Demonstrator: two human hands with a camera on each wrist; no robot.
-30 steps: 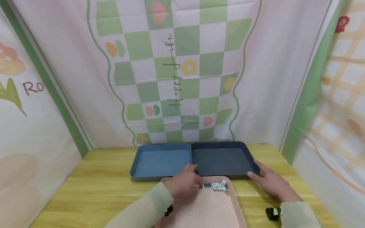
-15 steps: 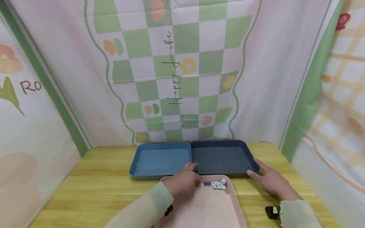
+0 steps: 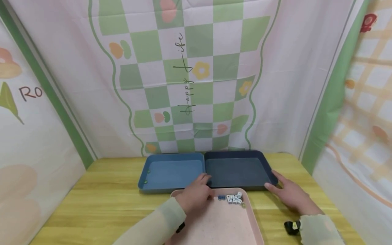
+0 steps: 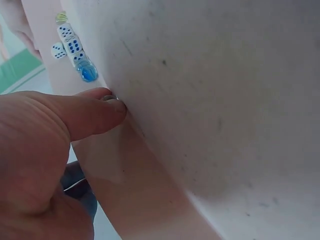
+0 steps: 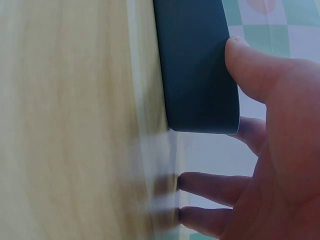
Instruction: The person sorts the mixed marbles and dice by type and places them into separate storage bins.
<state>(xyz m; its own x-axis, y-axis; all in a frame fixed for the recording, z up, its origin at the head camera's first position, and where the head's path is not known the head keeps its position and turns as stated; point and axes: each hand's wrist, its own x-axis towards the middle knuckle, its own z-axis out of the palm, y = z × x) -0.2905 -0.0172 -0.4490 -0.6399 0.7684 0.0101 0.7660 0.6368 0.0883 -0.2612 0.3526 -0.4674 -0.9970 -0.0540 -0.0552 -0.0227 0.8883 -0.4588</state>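
At lower centre, the left hand (image 3: 196, 195) pinches a small piece (image 4: 109, 98) just left of the blue beads (image 3: 222, 197), the spread right hand (image 3: 290, 197) farther off.

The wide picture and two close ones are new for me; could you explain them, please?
No machine here: the left grip and the right grip are a person's bare hands. The wide picture comes from a head camera, the close ones from wrist cameras. On the table stand a blue tray with green pieces, a dark tray and, nearest, a pink tray with white dice, blue beads and a yellowish bead. The left grip pinches a small thing, mostly hidden, by the pink tray's far side; the right grip touches the dark tray's corner.
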